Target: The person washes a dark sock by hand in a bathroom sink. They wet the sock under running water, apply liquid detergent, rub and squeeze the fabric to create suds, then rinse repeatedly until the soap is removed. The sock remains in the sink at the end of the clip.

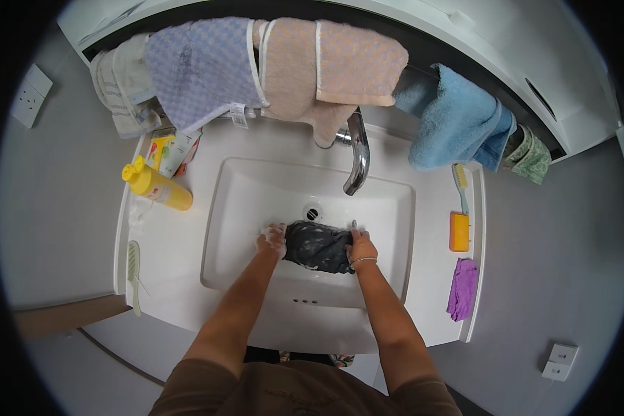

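A dark grey cloth (319, 247), wet and streaked with white suds, is stretched between my hands over the white sink basin (236, 201). My left hand (272, 239), covered in foam, is closed on its left edge. At the cloth's right edge, my right hand (361, 249) grips it, with a thin bracelet at the wrist. Just beyond the cloth lies the round drain (312, 212). The chrome faucet (357, 156) reaches over the basin from the back, and no water shows coming from it. What kind of garment or cloth this is, I cannot tell.
Several towels hang along the back, among them a purple one (201, 69) and a blue one (457, 125). On the left counter are a yellow bottle (161, 187) and a pale brush (133, 277). To the right lie a scrub brush (461, 187), an orange-yellow block (459, 232) and a purple cloth (462, 290).
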`<action>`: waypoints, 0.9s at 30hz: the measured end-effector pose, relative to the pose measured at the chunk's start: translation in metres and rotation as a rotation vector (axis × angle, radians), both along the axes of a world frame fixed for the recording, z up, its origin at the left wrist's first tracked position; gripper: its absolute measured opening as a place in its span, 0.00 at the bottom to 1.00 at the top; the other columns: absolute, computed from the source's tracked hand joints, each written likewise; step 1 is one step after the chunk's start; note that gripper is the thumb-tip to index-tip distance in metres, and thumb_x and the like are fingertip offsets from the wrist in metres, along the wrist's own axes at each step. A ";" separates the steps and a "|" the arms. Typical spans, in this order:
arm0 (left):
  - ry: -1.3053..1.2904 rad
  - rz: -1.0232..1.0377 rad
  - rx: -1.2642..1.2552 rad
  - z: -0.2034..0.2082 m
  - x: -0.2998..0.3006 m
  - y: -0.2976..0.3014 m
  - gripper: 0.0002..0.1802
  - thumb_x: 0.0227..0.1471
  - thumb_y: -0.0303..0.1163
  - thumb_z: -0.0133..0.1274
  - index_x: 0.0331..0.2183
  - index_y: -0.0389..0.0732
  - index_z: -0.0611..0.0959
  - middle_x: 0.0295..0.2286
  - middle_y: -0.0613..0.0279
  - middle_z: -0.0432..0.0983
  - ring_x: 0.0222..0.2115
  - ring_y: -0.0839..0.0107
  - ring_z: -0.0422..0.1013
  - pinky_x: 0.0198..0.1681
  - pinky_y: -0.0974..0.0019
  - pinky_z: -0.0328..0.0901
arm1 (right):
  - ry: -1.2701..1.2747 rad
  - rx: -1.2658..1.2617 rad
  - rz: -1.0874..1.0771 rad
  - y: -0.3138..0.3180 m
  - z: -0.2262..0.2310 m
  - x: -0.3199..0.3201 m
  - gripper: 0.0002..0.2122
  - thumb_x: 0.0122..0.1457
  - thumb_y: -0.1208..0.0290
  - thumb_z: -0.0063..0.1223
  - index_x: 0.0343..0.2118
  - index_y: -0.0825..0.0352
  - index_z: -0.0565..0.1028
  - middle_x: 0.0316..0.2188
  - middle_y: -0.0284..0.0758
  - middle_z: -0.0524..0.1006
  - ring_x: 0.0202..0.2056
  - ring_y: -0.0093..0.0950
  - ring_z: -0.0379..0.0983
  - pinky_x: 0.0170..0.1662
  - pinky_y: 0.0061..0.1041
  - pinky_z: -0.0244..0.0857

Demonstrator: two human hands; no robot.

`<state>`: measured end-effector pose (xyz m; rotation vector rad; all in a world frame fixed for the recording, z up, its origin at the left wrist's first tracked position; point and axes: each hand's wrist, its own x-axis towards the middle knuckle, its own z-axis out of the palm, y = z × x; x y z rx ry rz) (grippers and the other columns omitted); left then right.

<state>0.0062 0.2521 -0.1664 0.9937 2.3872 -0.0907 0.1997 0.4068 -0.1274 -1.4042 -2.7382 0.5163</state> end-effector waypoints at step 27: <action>-0.298 -0.415 -0.116 0.100 -0.023 -0.047 0.24 0.45 0.45 0.47 0.46 0.51 0.73 0.49 0.59 0.64 0.50 0.59 0.59 0.54 0.63 0.55 | 0.237 -0.424 0.430 0.015 0.050 0.027 0.10 0.45 0.67 0.56 0.29 0.65 0.74 0.29 0.39 0.75 0.34 0.37 0.71 0.40 0.29 0.65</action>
